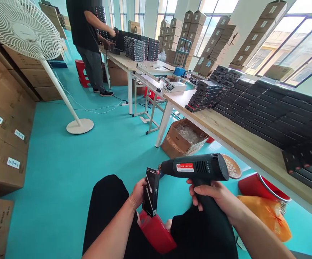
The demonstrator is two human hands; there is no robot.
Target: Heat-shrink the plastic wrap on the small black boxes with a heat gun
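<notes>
My left hand (pixel 138 194) grips a slim black product box (pixel 151 191), held upright above my lap. My right hand (pixel 216 198) is wrapped round the handle of a black heat gun (pixel 196 168) with a red label. The gun's nozzle points left at the top of the box, almost touching it. Below the box, a red stool seat (pixel 156 232) shows between my black-trousered knees.
A long wooden table (pixel 237 135) on the right carries stacks of black boxes (pixel 269 108). An open carton (pixel 183 138) sits under it. A red bin (pixel 261 187) and orange bag (pixel 269 216) stand nearby. A white pedestal fan (pixel 23 30) and stacked cartons (pixel 2 118) are at left. A person (pixel 87 43) works at a far table.
</notes>
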